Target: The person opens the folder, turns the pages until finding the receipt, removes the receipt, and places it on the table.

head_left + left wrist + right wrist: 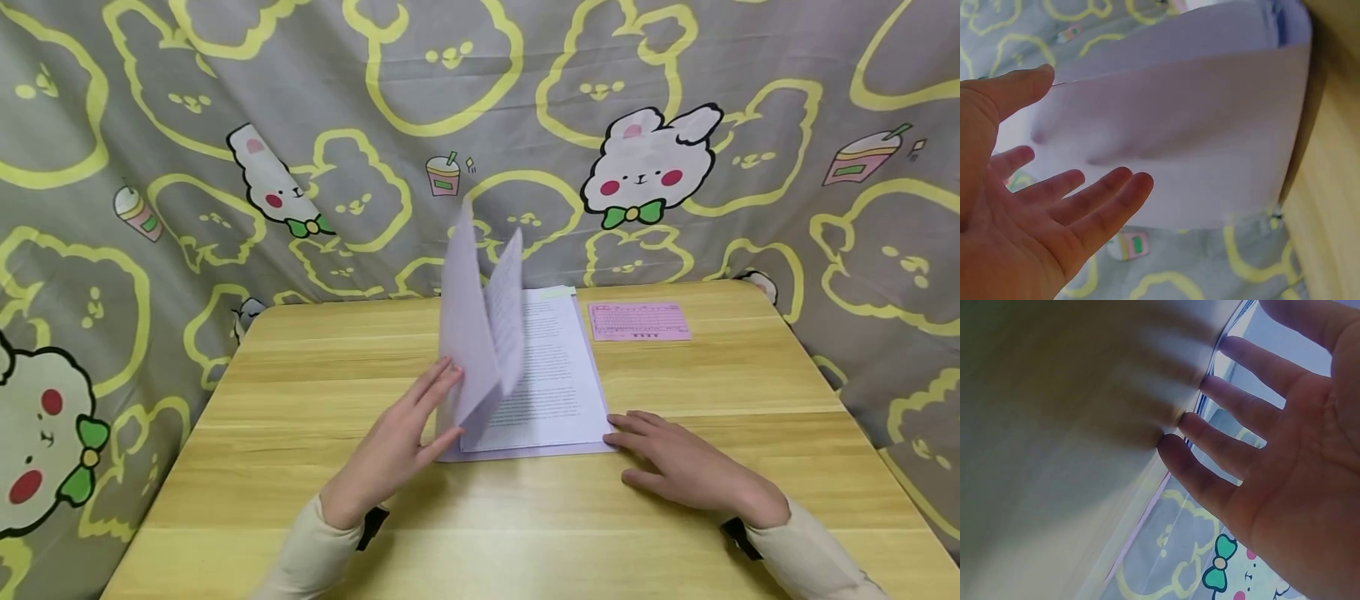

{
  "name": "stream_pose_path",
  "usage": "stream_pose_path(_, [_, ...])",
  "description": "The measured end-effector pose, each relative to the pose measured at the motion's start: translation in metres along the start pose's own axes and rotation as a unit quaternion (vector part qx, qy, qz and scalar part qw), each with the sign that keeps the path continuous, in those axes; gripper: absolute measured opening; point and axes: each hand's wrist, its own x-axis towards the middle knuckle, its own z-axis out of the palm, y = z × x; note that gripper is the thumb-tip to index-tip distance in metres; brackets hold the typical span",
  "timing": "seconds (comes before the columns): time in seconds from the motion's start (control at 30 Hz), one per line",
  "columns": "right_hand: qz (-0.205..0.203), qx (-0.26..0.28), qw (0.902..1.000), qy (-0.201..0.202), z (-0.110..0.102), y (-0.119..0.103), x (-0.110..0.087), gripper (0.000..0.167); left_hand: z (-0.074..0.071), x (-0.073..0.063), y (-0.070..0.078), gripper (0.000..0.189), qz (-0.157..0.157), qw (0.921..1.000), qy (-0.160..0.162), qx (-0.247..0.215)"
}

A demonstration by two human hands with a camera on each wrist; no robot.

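A pale purple folder (467, 325) lies on the table with its cover standing half raised at the left. Inside it are printed sheets (551, 367), and one lifted sheet (510, 312) leans up beside the cover. My left hand (397, 442) is at the cover's lower left, its fingers spread and fairly straight. In the left wrist view the fingertips (1141, 184) are close to the cover's plain outer side (1210, 137). My right hand (686, 462) rests at the folder's lower right corner, fingers extended. Its fingertips (1169, 445) meet the tabletop in the right wrist view.
A pink printed slip (639, 322) lies right of the folder. A pale green tab (557, 292) shows at the sheets' top edge. Behind the wooden table (315, 375) hangs a grey curtain (480, 92) with cartoon animals.
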Motion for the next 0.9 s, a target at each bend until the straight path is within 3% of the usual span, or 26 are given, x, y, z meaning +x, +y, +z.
stream_pose_path(0.17, [-0.017, -0.007, 0.9998, 0.008, -0.001, 0.000, 0.001, 0.049, 0.018, 0.001, 0.003, 0.059, -0.003, 0.9990, -0.044, 0.004])
stream_pose_path(0.37, [-0.021, -0.003, 0.9998, 0.007, -0.002, -0.001, 0.002, 0.049, 0.039, 0.000, 0.006, 0.038, 0.018, 0.9973, -0.062, 0.034])
stream_pose_path(0.5, [-0.025, -0.010, 0.9996, 0.010, -0.001, 0.000, 0.003, 0.049, 0.050, -0.006, 0.008, 0.032, 0.008, 0.9905, -0.117, 0.072])
stream_pose_path(0.67, [-0.021, -0.017, 0.9995, 0.014, 0.001, 0.001, 0.003, 0.048, 0.055, -0.010, 0.012, 0.034, -0.039, 0.9770, -0.193, 0.081])
stream_pose_path(0.9, [0.011, 0.022, 0.9993, 0.030, 0.000, 0.006, 0.001, 0.043, 0.055, -0.008, 0.010, 0.039, -0.015, 0.9757, -0.207, 0.072])
